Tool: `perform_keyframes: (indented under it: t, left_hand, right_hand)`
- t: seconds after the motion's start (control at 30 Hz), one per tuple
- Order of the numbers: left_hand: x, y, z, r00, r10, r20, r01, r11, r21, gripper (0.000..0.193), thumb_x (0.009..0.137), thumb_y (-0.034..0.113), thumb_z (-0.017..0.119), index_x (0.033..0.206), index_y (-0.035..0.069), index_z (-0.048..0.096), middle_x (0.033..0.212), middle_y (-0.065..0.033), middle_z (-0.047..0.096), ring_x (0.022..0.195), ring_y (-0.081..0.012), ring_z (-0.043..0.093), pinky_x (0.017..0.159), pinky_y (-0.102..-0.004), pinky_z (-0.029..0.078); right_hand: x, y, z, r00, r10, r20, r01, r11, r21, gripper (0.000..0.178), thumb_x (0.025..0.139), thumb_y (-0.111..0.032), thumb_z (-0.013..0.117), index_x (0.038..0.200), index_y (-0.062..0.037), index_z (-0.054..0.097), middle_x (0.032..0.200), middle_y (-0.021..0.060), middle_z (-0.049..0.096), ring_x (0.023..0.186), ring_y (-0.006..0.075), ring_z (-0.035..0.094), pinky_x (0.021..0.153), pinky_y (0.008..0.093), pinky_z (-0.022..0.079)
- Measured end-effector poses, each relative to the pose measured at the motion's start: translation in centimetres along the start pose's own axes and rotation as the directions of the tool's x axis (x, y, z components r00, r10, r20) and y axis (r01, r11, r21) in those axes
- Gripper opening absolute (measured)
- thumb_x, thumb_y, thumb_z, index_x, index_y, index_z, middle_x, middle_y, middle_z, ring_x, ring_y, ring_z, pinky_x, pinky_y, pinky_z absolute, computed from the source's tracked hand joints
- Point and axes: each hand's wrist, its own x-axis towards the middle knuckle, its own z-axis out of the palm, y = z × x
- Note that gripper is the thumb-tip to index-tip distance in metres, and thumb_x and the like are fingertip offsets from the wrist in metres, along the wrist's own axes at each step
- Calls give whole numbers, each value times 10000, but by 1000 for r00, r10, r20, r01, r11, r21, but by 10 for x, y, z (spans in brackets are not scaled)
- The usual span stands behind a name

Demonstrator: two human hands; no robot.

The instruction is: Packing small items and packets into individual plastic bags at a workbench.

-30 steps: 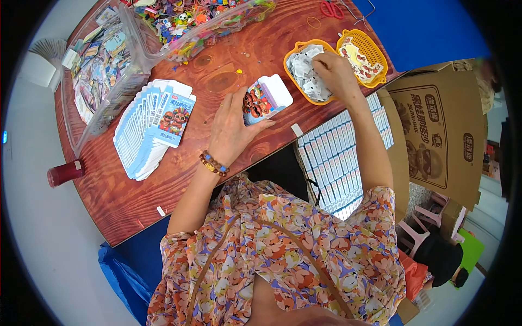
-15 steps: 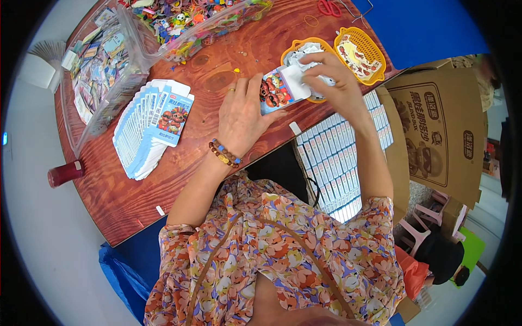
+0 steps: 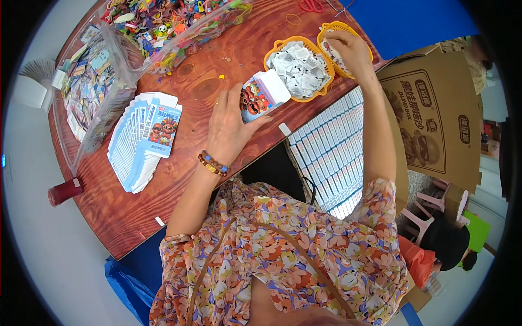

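Note:
My left hand (image 3: pixel 228 127) grips a small printed carton (image 3: pixel 254 101) with cartoon figures on its front. The carton's white end flap stands open, pointing right. Inside the right yellow basket (image 3: pixel 340 25) is my right hand (image 3: pixel 356 56), its fingers bent down and drawn together over the small pieces there. Whatever is between those fingers is too small or hidden to make out. Between the two hands stands another yellow basket (image 3: pixel 309 99), heaped with small white packets (image 3: pixel 299 68). To the left of my left hand, flat blue and white cartons (image 3: pixel 138 138) lie fanned out in a stack.
At the far left, clear bins hold flat colourful packets (image 3: pixel 81 89) and small plastic toys (image 3: pixel 163 30). Red scissors (image 3: pixel 311 5) lie at the back. Below the table's right edge, rows of finished boxes (image 3: pixel 331 155) sit beside a brown cardboard box (image 3: pixel 429 117). A dark red cylinder (image 3: pixel 65 192) is leftmost.
My right hand has left the carton's open end and moved right and away into the right basket. My left hand still holds the carton. The whole view has shifted slightly.

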Motion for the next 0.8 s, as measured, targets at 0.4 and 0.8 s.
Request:
perform_keyframes:
  t: [0.4, 0.8]
  left_hand:
    - [-12, -13, -7, 998, -55, -21, 56, 998, 13, 842, 656, 315, 897, 1297, -32, 476, 1176, -242, 563, 1068, -407, 584, 883, -456, 514]
    - [-18, -12, -11, 996, -56, -72, 58, 998, 36, 823, 656, 286, 894, 1307, 3, 476, 1174, -217, 559, 1085, -396, 569, 891, -455, 507]
  right_hand:
    - [15, 64, -11, 994, 64, -87, -103, 801, -590, 267, 901, -247, 587, 977, -20, 705, 932, 220, 703, 867, 376, 688, 774, 470, 537]
    - [-64, -129, 61, 786, -608, 108, 607, 793, 52, 74, 861, -69, 635, 882, -31, 696, 1266, 84, 632, 1313, 301, 501, 1109, 456, 348]
